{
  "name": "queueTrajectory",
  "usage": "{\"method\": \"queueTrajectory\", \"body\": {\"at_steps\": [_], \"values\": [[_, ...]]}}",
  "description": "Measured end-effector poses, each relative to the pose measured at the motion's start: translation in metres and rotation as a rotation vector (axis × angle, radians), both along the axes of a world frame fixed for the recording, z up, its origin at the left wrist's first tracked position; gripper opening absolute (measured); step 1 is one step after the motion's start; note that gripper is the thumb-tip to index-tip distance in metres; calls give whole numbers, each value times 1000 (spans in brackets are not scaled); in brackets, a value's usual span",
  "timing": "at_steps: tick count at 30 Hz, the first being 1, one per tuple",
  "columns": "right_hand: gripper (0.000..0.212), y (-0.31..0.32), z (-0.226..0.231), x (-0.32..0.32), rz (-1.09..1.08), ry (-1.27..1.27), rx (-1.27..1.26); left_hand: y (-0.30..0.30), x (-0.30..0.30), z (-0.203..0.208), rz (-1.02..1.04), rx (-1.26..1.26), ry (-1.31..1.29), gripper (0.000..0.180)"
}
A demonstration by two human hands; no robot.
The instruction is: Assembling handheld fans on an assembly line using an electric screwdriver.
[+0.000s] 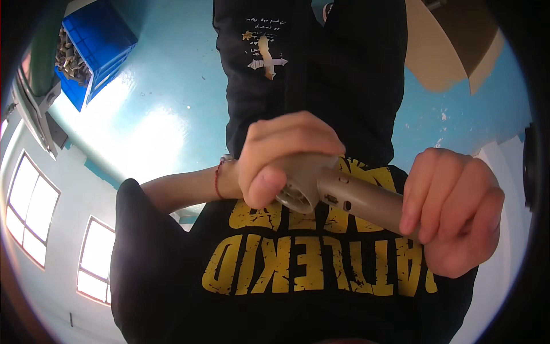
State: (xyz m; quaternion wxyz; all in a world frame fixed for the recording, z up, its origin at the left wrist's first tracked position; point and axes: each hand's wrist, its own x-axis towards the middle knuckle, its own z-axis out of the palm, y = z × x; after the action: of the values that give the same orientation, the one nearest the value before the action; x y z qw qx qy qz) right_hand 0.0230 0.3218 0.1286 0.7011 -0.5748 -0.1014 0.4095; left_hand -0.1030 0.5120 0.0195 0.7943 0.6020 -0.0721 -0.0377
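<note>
A beige-brown plastic hair dryer housing (360,198) is held slantwise in front of my black shirt. My left hand (289,149) wraps over its round head, thumb beside the ribbed round opening (296,198). My right hand (455,212) is closed around the far end of the handle, hiding that end. Along the handle's visible side are a round button hole and small slots, one with a dark part in it. My fingers hide much of the head's top.
On the teal floor (166,74) at the far left, a blue plastic crate (106,34) holds many small greyish parts. Left of it stands a metal frame (43,109). A brown and beige box-like object (452,46) is at the far right. Windows (31,209) line the left wall.
</note>
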Motion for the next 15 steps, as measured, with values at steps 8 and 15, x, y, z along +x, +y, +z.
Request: {"method": "queueTrajectory", "body": {"at_steps": [8, 15], "values": [[39, 15, 15, -2, 105, -364, -113, 16, 11, 15, -114, 90, 320, 84], [40, 9, 4, -1, 188, -432, 84, 16, 13, -10, -245, -385, 284, 66]]}}
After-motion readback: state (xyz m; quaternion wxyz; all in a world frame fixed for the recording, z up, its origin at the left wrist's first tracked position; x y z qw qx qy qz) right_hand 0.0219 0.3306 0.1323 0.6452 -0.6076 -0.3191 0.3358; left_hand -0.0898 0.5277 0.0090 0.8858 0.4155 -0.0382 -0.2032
